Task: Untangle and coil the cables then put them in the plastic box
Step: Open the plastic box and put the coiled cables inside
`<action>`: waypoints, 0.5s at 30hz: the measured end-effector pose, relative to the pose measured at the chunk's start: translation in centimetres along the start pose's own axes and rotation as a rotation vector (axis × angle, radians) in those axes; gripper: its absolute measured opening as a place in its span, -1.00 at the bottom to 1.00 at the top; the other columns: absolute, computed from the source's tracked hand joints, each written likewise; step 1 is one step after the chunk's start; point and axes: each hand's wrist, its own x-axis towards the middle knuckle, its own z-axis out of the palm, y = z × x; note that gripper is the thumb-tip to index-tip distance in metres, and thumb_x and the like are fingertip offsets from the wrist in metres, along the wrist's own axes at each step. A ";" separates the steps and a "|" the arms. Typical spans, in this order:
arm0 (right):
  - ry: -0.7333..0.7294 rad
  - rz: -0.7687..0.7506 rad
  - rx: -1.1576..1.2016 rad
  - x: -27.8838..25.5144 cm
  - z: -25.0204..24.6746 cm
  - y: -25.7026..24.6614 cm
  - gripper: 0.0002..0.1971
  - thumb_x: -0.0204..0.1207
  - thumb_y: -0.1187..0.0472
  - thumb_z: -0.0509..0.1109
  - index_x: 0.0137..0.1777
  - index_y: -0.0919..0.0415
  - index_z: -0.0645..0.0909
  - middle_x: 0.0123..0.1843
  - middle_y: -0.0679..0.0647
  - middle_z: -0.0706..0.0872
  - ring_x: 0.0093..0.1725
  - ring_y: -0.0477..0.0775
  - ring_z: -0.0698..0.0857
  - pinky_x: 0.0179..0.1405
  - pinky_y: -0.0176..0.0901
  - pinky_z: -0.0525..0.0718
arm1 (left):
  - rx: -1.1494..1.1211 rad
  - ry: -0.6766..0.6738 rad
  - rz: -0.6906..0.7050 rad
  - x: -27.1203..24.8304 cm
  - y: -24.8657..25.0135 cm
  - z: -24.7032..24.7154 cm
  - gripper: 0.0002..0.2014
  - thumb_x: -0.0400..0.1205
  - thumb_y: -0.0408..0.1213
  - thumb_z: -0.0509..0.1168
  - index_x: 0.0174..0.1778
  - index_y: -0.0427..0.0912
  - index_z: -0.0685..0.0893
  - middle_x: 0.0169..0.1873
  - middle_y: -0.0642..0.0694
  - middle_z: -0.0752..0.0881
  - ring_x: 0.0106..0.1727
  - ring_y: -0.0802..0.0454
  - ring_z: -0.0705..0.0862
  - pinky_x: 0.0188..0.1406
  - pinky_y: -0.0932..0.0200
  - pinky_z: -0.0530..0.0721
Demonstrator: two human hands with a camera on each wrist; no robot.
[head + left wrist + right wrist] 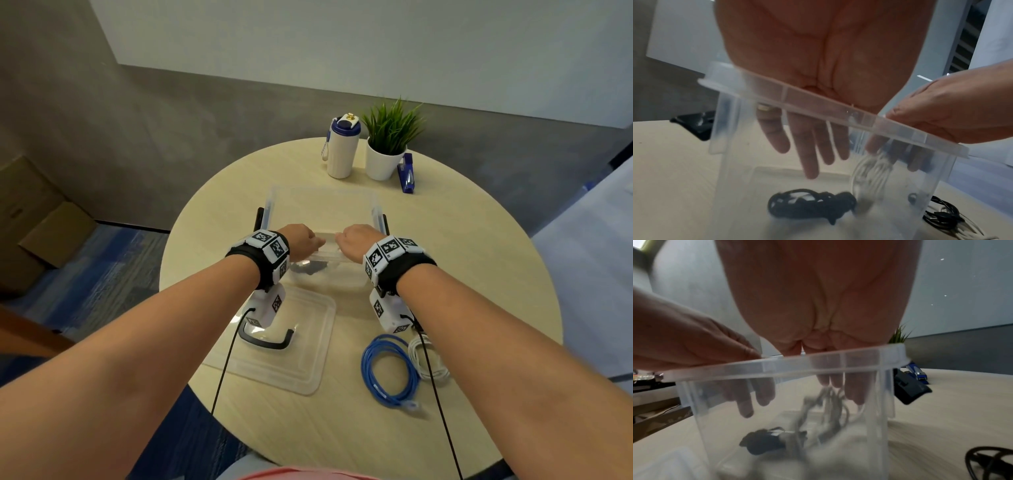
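A clear plastic box [322,190] stands in the middle of the round table. Both hands reach down into it over its near rim [818,104]. My left hand [303,240] has its fingers [807,142] straight and holds nothing. From my right hand [356,240] hangs a blurred light grey cable [828,405], its loops upright under the fingertips [855,394]; the grip itself shows only through the wall. A coiled black cable [809,204] lies on the box floor. Near the front right edge lie a coiled blue cable [390,370] and a coiled white cable [428,359].
The box's clear lid [291,356] with a black handle lies flat in front of the box. A white and blue bottle [342,147], a potted plant [387,150] and a blue stapler [407,174] stand at the table's far edge. Black latches [260,219] hang at the box's sides.
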 end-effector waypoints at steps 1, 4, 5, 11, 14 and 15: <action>-0.013 0.014 -0.003 -0.2 0.0 -0.1 -0.60 0.72 0.22 -0.05 0.20 0.39 0.59 0.16 0.28 0.61 0.24 0.27 0.60 0.14 0.00 0.55 | -0.012 0.004 0.044 -0.1 -0.1 -0.1 -0.55 0.70 0.05 0.11 0.12 -0.24 0.72 0.01 -0.20 0.73 -0.02 -0.09 0.62 -0.01 0.12 0.54; 0.055 0.005 0.073 -0.6 -0.3 0.1 -0.62 0.70 0.30 0.00 0.21 0.41 0.63 0.22 0.26 0.65 0.26 0.26 0.61 0.24 -0.02 0.56 | -0.033 -0.037 0.159 -0.5 -0.7 -0.5 -0.55 0.54 0.18 0.32 0.09 -0.14 0.73 0.00 -0.07 0.75 0.05 -0.01 0.67 0.13 0.06 0.62; 0.110 -0.012 0.091 -0.6 -0.4 0.5 -0.64 0.68 0.29 0.03 0.17 0.39 0.65 0.19 0.26 0.67 0.26 0.25 0.60 0.26 -0.02 0.54 | -0.042 -0.059 0.176 -0.5 -0.8 -0.6 -0.58 0.50 0.16 0.39 0.07 -0.10 0.72 0.01 -0.02 0.76 0.06 0.03 0.68 0.16 0.06 0.63; 0.405 0.020 0.134 -1.9 -2.1 3.0 -0.76 0.57 0.27 0.10 -0.03 0.26 0.62 -0.01 0.25 0.72 -0.13 0.22 0.57 -0.21 -0.10 0.43 | 0.015 0.101 0.328 -0.9 1.5 -0.5 -0.72 0.52 -0.12 0.43 0.11 -0.08 0.64 -0.01 -0.01 0.61 -0.08 0.04 0.58 -0.03 0.16 0.55; 0.427 0.090 0.130 -2.6 -2.7 4.6 -0.72 0.64 0.25 0.05 0.02 0.32 0.60 0.04 0.32 0.70 -0.09 0.28 0.57 -0.20 -0.08 0.41 | -0.008 0.210 0.446 -1.8 4.0 -0.3 -0.87 0.54 -0.17 0.38 -0.07 -0.11 0.65 -0.24 0.04 0.59 -0.24 0.05 0.54 -0.28 0.23 0.46; 0.417 0.115 0.116 -2.9 -2.7 5.2 -0.71 0.65 0.25 0.04 0.04 0.33 0.59 0.07 0.33 0.69 -0.04 0.31 0.60 -0.18 -0.07 0.42 | -0.013 0.199 0.473 -2.1 4.8 -0.1 -0.91 0.55 -0.19 0.37 -0.14 -0.11 0.65 -0.32 0.07 0.58 -0.27 0.05 0.54 -0.32 0.25 0.44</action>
